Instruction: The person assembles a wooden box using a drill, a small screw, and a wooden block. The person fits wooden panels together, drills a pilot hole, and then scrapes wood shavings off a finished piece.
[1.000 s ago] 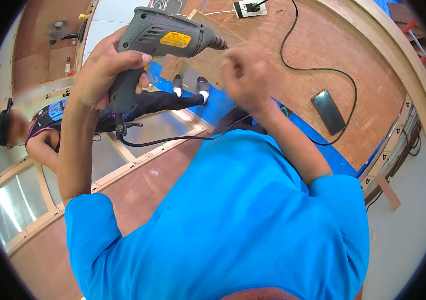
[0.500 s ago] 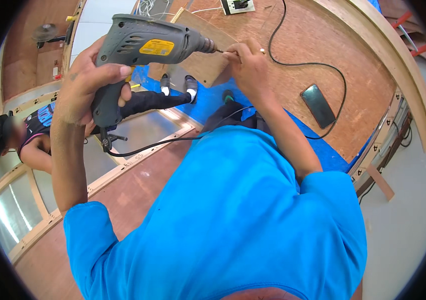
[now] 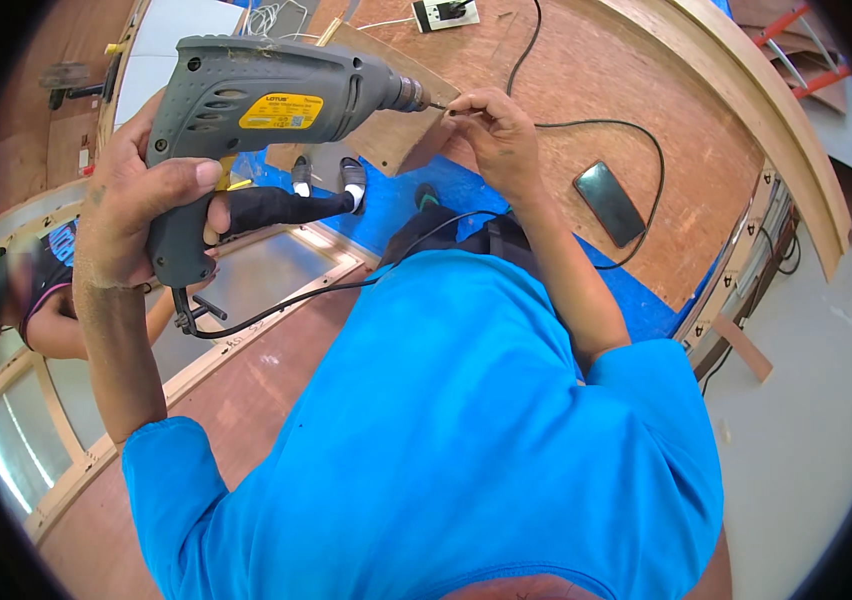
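My left hand [image 3: 131, 215] is wrapped round the handle of a grey power drill [image 3: 331, 95] with a yellow label, its thumb lying across the handle's top. The drill is held up level, its chuck [image 3: 408, 95] pointing right and a thin bit [image 3: 436, 105] sticking out. At the tip of that bit, my right hand [image 3: 501, 140] is closed in a pinch of thumb and fingers. Something small and dark shows at those fingertips, too small to name. Behind the drill's front end is a thin brown wooden board [image 3: 406, 140] with a small hole near its lower corner.
A dark phone [image 3: 609, 204] lies on the plywood surface [image 3: 566, 90], beside a looping black cord [image 3: 662, 165]. A power outlet [image 3: 436, 16] sits at the far edge. At left, another person [image 3: 51, 320] is near a wooden frame [image 3: 96, 445]. An orange ladder [image 3: 821, 80] stands far right.
The whole view has shifted, so most things appear further left. My left hand still grips the drill; my right fingers have rolled slightly at the bit's tip.
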Available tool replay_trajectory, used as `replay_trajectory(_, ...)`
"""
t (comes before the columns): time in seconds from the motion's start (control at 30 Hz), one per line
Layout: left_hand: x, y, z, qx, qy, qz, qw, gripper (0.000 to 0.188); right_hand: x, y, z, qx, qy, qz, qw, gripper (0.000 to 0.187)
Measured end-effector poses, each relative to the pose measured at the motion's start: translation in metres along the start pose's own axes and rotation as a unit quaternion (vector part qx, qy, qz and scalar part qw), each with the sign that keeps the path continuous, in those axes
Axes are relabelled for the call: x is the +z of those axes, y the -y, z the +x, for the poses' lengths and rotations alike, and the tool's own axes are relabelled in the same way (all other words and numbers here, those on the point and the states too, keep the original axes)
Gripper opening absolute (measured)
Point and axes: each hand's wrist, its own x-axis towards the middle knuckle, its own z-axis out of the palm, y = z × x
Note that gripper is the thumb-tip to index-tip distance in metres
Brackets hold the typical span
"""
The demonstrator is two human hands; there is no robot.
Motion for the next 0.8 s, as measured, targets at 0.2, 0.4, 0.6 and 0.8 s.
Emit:
replay_trajectory(0.2,0.003,0.004,-0.002,0.014,0.018,-0.004,1.000,0.068,0.006,0.011,-0.005,0.013,-0.005,-0.040,0.999,0.012)
replay_trajectory(0.4,0.007,0.002,-0.003,0.013,0.014,0.008,1.000,0.068,0.009,0.015,-0.004,-0.031,-0.015,-0.147,0.989,0.012)
replay_trajectory(0.6,0.008,0.005,-0.005,0.033,0.021,0.052,0.998,0.071,0.016,0.012,-0.004,-0.068,-0.026,-0.223,0.972,0.015)
replay_trajectory(0.8,0.016,-0.005,-0.008,0.064,0.002,0.106,0.992,0.072,0.021,0.016,0.000,-0.090,-0.047,-0.192,0.976,0.037)
